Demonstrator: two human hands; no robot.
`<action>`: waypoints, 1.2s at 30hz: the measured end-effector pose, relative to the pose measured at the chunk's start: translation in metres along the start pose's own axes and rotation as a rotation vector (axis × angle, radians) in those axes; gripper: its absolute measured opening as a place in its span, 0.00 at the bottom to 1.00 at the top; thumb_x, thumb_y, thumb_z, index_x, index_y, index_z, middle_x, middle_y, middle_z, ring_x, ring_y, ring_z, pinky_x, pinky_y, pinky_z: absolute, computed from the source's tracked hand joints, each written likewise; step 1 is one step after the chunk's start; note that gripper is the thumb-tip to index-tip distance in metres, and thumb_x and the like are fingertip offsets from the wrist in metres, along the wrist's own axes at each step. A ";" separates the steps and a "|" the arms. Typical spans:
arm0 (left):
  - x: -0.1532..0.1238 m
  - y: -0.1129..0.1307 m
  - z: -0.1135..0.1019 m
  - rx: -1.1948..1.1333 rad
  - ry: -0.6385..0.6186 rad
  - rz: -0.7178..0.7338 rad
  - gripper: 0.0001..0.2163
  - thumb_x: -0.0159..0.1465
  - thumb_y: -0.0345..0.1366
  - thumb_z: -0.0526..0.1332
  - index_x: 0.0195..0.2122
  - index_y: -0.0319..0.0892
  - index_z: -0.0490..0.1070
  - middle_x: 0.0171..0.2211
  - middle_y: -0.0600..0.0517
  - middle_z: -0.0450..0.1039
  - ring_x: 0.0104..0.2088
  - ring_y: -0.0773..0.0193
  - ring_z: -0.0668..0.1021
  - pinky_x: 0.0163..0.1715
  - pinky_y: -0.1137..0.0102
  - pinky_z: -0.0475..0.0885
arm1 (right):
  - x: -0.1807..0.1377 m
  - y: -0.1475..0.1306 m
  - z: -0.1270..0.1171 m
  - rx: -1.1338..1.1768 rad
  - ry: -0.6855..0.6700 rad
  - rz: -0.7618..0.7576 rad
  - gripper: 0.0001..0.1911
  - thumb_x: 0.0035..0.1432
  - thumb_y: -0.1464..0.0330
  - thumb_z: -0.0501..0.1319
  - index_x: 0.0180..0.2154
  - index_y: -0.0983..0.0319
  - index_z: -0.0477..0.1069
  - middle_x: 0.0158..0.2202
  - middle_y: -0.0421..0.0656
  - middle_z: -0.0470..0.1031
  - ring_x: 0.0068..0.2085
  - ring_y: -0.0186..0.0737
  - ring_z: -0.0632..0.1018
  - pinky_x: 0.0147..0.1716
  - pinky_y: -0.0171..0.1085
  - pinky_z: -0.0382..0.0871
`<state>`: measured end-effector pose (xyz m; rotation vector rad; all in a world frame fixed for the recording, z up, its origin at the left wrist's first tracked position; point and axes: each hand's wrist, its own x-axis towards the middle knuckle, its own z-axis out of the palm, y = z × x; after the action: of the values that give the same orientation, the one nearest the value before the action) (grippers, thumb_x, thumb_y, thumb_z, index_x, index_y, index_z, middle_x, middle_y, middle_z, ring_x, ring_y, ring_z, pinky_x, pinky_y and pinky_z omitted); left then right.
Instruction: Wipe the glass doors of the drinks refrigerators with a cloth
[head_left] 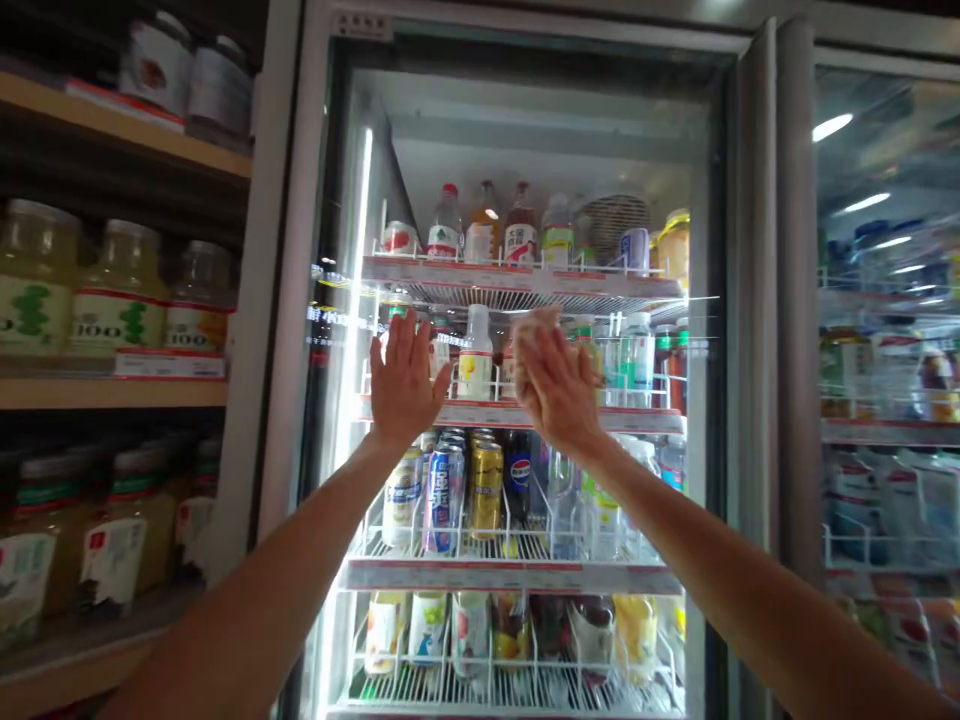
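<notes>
Glass door (pixel 540 115) likely needs even strokes: your left hand (pixel 405 385) is spread before it; your right hand (pixel 559 390), gripping the pale cloth (pixel 541 317), should press flat.

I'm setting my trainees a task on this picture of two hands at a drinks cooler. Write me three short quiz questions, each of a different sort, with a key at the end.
1. True or false: the left hand is gripping a bottle.
2. Short answer: what does the right hand have under it?
3. Fill the gap: as the camera sees it, the gold can at the front of its shelf stands just to the ______ of the dark Pepsi drink.

Key:
1. False; it is open, with no bottle in its grasp.
2. A pale, crumpled cloth.
3. Left.
</notes>
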<state>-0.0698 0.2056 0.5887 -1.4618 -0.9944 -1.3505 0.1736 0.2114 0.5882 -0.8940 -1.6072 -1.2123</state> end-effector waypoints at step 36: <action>0.010 0.077 0.026 -0.182 -0.066 0.175 0.22 0.62 0.34 0.48 0.57 0.35 0.58 0.61 0.42 0.56 0.63 0.55 0.55 0.63 0.55 0.49 | -0.072 0.061 -0.010 -0.054 0.096 0.219 0.23 0.62 0.61 0.47 0.57 0.59 0.59 0.64 0.49 0.53 0.64 0.49 0.54 0.59 0.55 0.46</action>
<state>0.0116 0.2082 0.5921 -1.6978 -0.7802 -1.2981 0.2551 0.2153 0.5405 -1.0029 -1.3681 -1.1306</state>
